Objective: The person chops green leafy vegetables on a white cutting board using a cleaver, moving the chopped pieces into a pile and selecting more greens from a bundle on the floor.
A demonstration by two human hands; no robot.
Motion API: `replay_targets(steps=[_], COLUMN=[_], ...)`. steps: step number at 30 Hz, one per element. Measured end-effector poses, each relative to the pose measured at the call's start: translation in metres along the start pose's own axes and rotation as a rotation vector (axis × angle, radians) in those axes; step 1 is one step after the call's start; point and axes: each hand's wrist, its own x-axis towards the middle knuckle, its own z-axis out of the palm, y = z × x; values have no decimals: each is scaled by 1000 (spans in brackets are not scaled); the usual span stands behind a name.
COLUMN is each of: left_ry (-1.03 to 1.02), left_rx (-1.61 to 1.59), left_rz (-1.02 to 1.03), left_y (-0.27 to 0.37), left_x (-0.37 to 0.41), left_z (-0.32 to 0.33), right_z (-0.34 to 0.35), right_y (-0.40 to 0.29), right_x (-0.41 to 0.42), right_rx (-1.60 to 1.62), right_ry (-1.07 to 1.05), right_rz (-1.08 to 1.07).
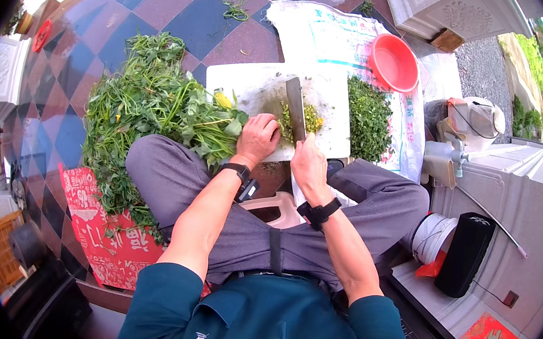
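Observation:
My right hand [309, 166] grips the handle of a cleaver [296, 103], whose broad blade points away from me over a white cutting board [325, 83]. Chopped greens [313, 120] lie around the blade. Just left of it, my left hand [258, 137] presses on the end of a bundle of long leafy stems [214, 126], fingers curled. That bundle runs into a large heap of leafy vines [156, 83] on the left. A yellow piece [223, 99] shows among the leaves at the board's edge. Right of the board sits a pile of finely chopped greens [368, 117].
A woven plastic sack [310, 34] is spread under the chopped pile, with a red plastic basin [395, 63] on it. Beneath the vines lies a red printed mat [94, 245]. A white bucket [435, 239] and black speaker [466, 254] stand at right. Stray stems [236, 9] lie on the tiles.

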Motion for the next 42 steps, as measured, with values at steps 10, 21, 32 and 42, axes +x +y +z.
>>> replay_targets(steps=[10,21,32,42], left_ry=[-30,-30,-46,-270], left_rx=[35,35,57,91], left_rz=[10,16,44,109], left_y=[4,4,3,3], left_x=[-3,1,-2,-3], left_z=[0,3,0,-20], right_z=[21,39,38,26], right_y=[0,-13,-7,26], right_x=[-41,24,-2,43], right_rx=[-45,-72,-94,74], right_ry=[-97,-28,-42,-32], right_rz=[94,44,44,53])
